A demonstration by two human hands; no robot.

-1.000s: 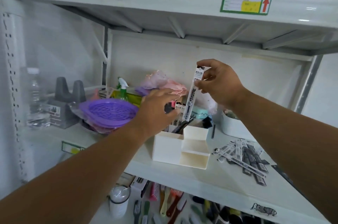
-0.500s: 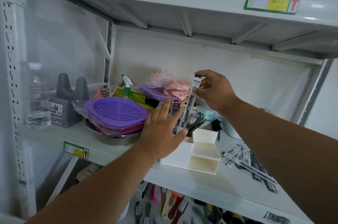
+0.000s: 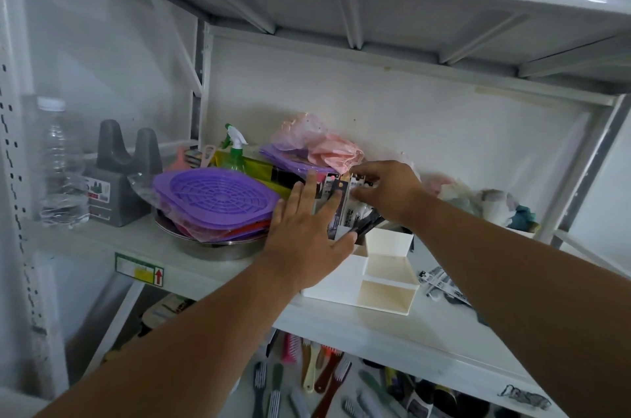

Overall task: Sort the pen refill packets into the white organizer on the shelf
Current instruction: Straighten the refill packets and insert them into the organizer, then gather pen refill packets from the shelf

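Left hand (image 3: 307, 233): flat, fingers straight and spread, pressed against packets (image 3: 333, 209) already standing in the organizer's (image 3: 386, 284) tall back-left compartment. Right hand (image 3: 387, 190): fingers curled, pinching the top of one packet (image 3: 351, 202), lower end already down inside that same compartment. Step in hand, by the look of it: seating this packet among the others. Next move probably calls for letting go at the top while the flat palm steadies the bundle, then reaching for the loose packets (image 3: 440, 284) lying flat toward the shelf's (image 3: 358, 325) right front edge. Held packet: long axis near upright, top leaning slightly right, printed header uppermost. Organizer: near the shelf's front edge, about midway along, front trays bare.
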